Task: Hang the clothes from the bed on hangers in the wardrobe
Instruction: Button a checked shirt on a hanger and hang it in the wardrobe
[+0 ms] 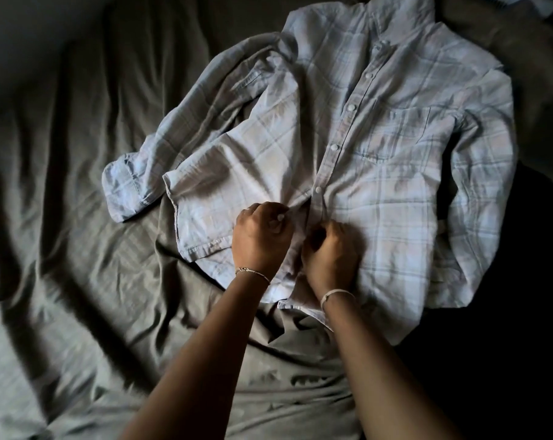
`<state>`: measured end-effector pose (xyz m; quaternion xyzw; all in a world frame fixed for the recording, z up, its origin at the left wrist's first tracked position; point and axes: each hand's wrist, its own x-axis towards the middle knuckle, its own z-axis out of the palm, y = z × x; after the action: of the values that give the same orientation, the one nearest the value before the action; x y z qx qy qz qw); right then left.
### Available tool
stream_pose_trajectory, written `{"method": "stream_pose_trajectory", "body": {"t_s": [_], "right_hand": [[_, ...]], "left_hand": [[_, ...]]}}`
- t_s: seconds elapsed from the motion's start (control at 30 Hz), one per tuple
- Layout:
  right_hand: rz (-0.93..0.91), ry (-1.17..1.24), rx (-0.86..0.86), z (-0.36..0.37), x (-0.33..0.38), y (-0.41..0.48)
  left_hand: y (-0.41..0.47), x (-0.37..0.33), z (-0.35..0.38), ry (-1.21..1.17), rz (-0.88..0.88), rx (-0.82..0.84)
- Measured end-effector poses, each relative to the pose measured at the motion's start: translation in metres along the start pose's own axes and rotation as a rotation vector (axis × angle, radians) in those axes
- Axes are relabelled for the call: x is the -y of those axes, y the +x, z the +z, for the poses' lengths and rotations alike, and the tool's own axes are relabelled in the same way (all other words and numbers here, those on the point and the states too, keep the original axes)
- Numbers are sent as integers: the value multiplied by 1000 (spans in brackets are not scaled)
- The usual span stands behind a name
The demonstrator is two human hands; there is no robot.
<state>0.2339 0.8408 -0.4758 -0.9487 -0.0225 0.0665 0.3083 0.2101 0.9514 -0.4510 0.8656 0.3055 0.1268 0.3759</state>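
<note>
Reaching in from 6 o'clock on two bare forearms, converging just below centre. Left hand (262, 236) knuckles up, fingers curled, pinching the shirt (379, 173) at the lower end of the placket. Right hand (330, 249) just beside it at its 3 o'clock, likewise curled and gripping the cloth on the other side of the placket. Nearly touching, only a narrow strip of fabric between. One thin chain bracelet (253, 274) on the left wrist, one pale band (335, 295) on the right.

Lying front-up on the rumpled grey bed (62, 217), spread from centre out toward 1 and 3 o'clock: one pale blue plaid shirt. Long axis from collar (395, 14) at 1 o'clock down to hem at 6 o'clock, collar pointing away. Two sleeves: one flung toward 9 o'clock, cuff (126, 188) flat on the sheet; one folded down the 3 o'clock side. One chest pocket (408, 131). Four white buttons (351, 107) counted plainly down the placket, a fifth near the collar less certain.
</note>
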Motion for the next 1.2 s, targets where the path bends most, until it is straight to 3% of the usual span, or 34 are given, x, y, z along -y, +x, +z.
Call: {"method": "stream_pose_trajectory", "body": {"t_s": [0.2,0.27,0.47,0.6,0.77,0.9,1.07,1.2], "right_hand": [[-185,-358,-84,-3,10,16],[-173,-366,-3,-7,14,22],[-189,-332,21,-6,10,18],[-92,-206,56,-13,2,17],[24,50,-84,-28,15,-5],[93,184,-104,-32,22,-15],[316,511,21,-8,2,-5],[297,528,71,-3,-6,-1]], "left_hand": [[-3,-18,-7,-103,-156,76],[-1,-22,-7,-89,-198,77],[-4,-14,5,114,-42,107],[-11,-1,8,113,62,133],[-17,0,1,-4,91,41],[-22,-14,-3,-175,-36,59],[-26,-13,11,-204,-233,134],[-26,3,21,-307,-399,259]]}}
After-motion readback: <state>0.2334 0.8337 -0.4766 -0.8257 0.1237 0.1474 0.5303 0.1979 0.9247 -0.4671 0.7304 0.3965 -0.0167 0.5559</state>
